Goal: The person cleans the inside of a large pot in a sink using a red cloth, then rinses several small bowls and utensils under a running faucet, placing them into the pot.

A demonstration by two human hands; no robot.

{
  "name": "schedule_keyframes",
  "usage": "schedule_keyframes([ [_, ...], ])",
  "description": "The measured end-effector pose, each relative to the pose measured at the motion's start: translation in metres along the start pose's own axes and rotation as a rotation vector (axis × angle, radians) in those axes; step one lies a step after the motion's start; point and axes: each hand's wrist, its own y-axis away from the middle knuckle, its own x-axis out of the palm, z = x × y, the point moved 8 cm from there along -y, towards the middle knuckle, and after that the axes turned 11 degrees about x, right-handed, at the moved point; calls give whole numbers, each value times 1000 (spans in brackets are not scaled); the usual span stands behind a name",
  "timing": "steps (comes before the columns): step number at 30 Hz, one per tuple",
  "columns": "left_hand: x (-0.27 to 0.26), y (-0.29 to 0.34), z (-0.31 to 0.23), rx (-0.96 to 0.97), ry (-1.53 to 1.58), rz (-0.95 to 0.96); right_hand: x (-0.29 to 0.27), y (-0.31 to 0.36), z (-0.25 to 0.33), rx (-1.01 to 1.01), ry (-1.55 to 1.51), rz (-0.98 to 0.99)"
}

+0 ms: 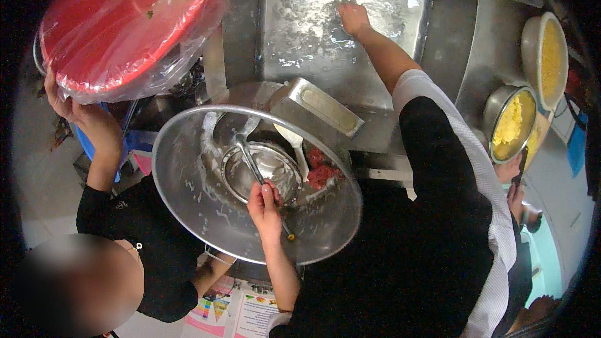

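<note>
A long-handled metal utensil [250,158] is gripped by my left hand [265,203], its flat bright head toward the far rim of a large steel basin [188,206]. My fingers wrap its handle over the basin. Inside lie a small metal bowl [266,161], a pale spoon [297,144] and some red, meat-like lumps [323,172]. Whitish residue streaks the basin's walls. Further off, my right hand [354,19] reaches into a steel sink [275,69] with rippling water. Its fingers look stretched out at the surface, partly hidden by glare, with nothing visible in them.
At left another person's hand [78,112] supports a red, plastic-lined basin [125,37] with chopped greens and white bits. A metal box-shaped tray [316,109] sits between sink and basin. At right, a co-worker's hands with a knife are near bowls of yellow food [510,119].
</note>
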Motion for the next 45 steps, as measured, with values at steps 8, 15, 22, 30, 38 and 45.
schedule_keyframes([
  [8,2,4,-2,19,-43,18,1,4,5,-38,-98,19],
  [15,7,-7,4,23,-47,54,9,15,-8,-72,-44,68],
  [22,4,1,7,9,-25,23,13,63,33,-20,-34,413],
  [30,13,2,-2,36,-107,28,56,62,33,65,-169,462],
  [38,8,8,-3,43,-95,8,43,46,33,158,-310,542],
  [45,11,1,-3,28,-71,24,24,42,-4,211,-334,377],
])
